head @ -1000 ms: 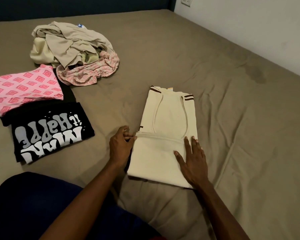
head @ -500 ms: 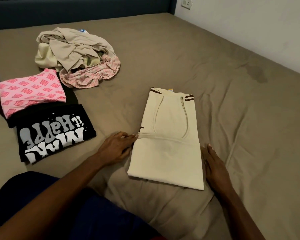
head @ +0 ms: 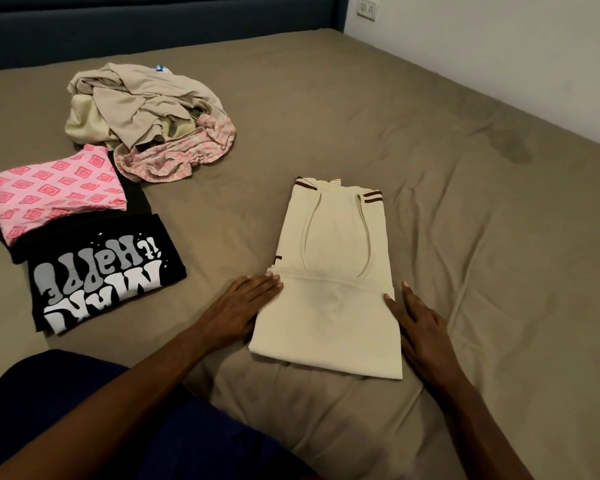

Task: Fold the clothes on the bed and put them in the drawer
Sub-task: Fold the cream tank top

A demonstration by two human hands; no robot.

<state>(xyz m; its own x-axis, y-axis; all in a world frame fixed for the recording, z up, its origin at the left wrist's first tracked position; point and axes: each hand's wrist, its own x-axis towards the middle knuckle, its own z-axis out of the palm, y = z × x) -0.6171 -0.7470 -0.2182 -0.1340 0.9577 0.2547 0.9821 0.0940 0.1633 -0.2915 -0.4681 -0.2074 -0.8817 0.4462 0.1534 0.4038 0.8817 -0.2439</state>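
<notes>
**Cream garment squared between two flat hands on the bed**

The cream garment, folded to a tall rectangle with its near portion doubled over the rest, lies on the brown bed directly in front of the person. Brown stripes show at its far corners. The left hand lies flat against the left edge, fingers straight and together, fingertips at the fold line. The right hand lies flat along the right edge, fingers straight and slightly spread; neither hand curls round the fabric.

To the left, well apart from the cream garment, a pink diamond-print piece rests folded on a black printed shirt. Beyond them an unfolded heap of beige and pink clothing waits. No drawer is in view.

Handling, as judged: the garment looks like soft, fairly thick knit, light, limp and not fragile. It should hold a crease under its own weight but sag and open if lifted by one edge. A sound hold would be both long sides at once, fingers slipped under and thumbs on top, or a flat palm beneath the middle. The bed yields under pressure, so pressing the folds should be done gently. One further fold may be needed before it joins the folded pair.
</notes>
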